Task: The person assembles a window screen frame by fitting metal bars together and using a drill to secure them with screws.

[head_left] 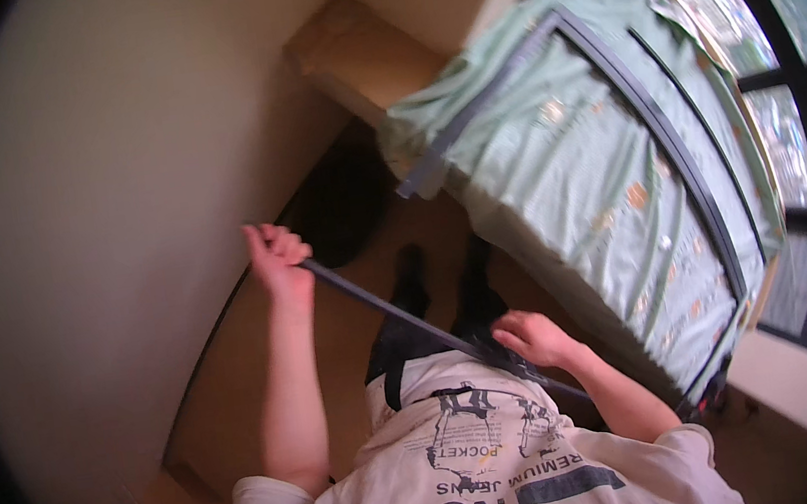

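Observation:
A long dark grey strip point(380, 305) runs slantwise across the front of my body, from upper left to lower right. My left hand point(280, 255) is closed around its upper end, near the wall. Lower down, my right hand point(535, 339) sits beside the strip with its fingers curled; whether it grips the strip is hidden. On the pale green patterned cloth point(557, 193) to the right lies a grey L-shaped frame piece point(654, 115), its short arm reaching past the cloth's near left edge. A thinner black strip point(699, 115) lies alongside its long arm.
A plain wall point(107, 218) rises close on my left. Beyond the draped surface is a dark-framed window point(790, 74). A wooden ledge point(370, 60) stands at the back, with a dark rounded shape point(347, 203) below it. The floor point(346, 360) is brown.

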`<control>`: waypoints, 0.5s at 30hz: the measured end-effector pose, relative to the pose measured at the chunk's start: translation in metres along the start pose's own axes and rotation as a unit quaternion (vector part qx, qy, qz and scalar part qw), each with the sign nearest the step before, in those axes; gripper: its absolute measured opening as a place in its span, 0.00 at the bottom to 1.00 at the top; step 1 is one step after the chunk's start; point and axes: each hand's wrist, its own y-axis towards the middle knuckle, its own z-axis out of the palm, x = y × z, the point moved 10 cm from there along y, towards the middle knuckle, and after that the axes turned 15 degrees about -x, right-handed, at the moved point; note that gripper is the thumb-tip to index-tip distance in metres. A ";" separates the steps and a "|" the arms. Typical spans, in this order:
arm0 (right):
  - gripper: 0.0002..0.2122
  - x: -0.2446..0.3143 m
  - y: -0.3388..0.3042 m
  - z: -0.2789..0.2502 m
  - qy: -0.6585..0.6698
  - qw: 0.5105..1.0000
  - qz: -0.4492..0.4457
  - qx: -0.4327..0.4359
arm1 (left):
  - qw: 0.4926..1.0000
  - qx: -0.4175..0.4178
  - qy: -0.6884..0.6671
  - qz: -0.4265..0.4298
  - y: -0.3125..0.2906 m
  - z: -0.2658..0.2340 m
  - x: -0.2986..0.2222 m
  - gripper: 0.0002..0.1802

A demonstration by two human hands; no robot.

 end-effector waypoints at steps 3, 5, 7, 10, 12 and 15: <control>0.16 -0.034 -0.085 0.006 0.098 0.981 0.167 0.027 | 0.995 0.090 -0.037 -0.007 -0.026 0.027 -0.050 0.23; 0.12 -0.047 -0.129 0.010 0.163 0.960 0.227 0.011 | 0.991 0.127 -0.015 0.038 -0.043 0.045 -0.090 0.23; 0.16 -0.026 -0.140 -0.013 -0.006 0.988 0.075 -0.135 | 0.969 0.245 -0.012 0.038 -0.055 0.062 -0.126 0.22; 0.25 -0.046 -0.161 0.012 0.010 0.978 0.112 -0.174 | 0.955 0.291 0.006 0.058 -0.094 0.089 -0.164 0.23; 0.25 -0.059 -0.169 0.040 0.029 0.974 0.115 -0.192 | 0.940 0.331 0.027 0.074 -0.120 0.103 -0.181 0.23; 0.27 -0.072 -0.179 0.079 -0.033 0.974 0.070 -0.211 | 0.916 0.388 0.045 0.097 -0.158 0.106 -0.204 0.22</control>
